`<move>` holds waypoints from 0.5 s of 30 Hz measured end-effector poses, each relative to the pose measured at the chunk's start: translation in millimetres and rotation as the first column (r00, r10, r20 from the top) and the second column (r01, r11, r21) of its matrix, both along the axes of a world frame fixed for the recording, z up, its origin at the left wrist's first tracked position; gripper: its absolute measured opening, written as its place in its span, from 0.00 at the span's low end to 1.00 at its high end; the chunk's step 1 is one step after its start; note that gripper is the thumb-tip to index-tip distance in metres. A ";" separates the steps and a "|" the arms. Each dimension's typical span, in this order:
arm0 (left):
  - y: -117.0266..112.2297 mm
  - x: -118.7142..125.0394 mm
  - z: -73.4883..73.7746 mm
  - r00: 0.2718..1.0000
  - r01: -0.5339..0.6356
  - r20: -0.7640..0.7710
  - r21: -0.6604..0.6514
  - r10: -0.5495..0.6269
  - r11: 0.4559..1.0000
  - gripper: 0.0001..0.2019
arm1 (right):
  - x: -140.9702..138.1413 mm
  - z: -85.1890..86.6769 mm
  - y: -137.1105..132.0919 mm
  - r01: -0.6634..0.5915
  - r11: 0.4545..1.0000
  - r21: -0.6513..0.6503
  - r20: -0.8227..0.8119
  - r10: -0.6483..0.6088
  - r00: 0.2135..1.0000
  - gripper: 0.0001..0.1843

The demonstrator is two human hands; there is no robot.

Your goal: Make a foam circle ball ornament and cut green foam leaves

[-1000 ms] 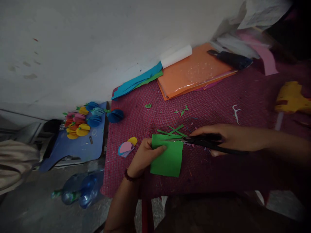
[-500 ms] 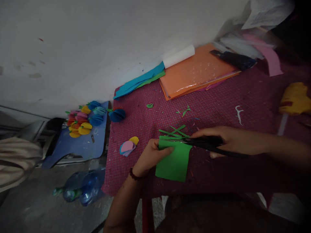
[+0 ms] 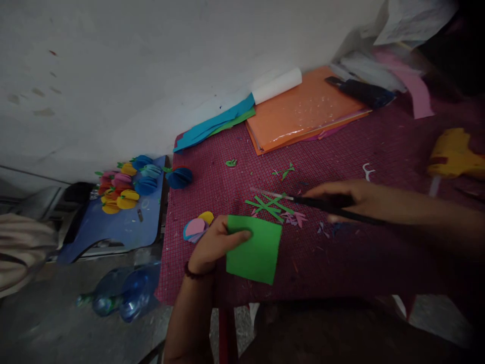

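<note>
My left hand (image 3: pixel 214 243) pinches the upper left corner of a green paper square (image 3: pixel 255 252) above the near edge of the maroon table (image 3: pixel 341 151). My right hand (image 3: pixel 343 201) grips black-handled scissors (image 3: pixel 299 199), their blades pointing left and lifted clear of the paper. Several thin green paper strips (image 3: pixel 267 206) lie crossed on the table under the scissor tips. A small fan of pink, blue and yellow paper circles (image 3: pixel 197 227) lies just left of my left hand.
Orange sheets (image 3: pixel 303 111), blue paper (image 3: pixel 212 126), a white roll (image 3: pixel 276 85) and a dark tool (image 3: pixel 359 91) sit by the wall. A yellow object (image 3: pixel 454 151) lies far right. Paper balls (image 3: pixel 125 184) rest on a blue board (image 3: pixel 113 227); plastic bottles (image 3: pixel 121 298) lie on the floor.
The scissors have come off the green square and risen slightly. My left hand has pulled the square down and left, away from the cut strips.
</note>
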State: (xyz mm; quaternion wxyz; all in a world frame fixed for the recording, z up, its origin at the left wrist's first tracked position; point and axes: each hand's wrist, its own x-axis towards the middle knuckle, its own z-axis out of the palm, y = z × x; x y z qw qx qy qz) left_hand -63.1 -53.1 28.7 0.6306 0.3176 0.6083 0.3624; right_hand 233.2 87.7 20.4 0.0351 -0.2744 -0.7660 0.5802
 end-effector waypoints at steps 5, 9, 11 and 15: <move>13.4 -25.4 6.4 0.848 -0.530 0.115 0.197 0.518 0.824 0.13 | 11.2 -6.7 21.0 0.239 0.801 0.549 0.052 -0.318 0.947 0.30; 50.9 -26.6 17.4 0.786 -0.617 0.155 0.122 0.599 0.777 0.08 | 17.6 -22.5 35.0 0.146 0.605 0.783 0.139 -0.398 0.907 0.26; 79.2 -18.3 23.4 0.827 -0.560 0.162 0.153 0.539 0.814 0.07 | 20.2 -25.7 37.8 0.092 0.585 0.806 0.159 -0.363 0.918 0.26; 150.0 10.7 26.4 0.894 -0.446 0.182 0.285 0.409 0.849 0.04 | 23.0 -29.3 37.7 0.065 0.531 0.845 0.136 -0.332 0.934 0.24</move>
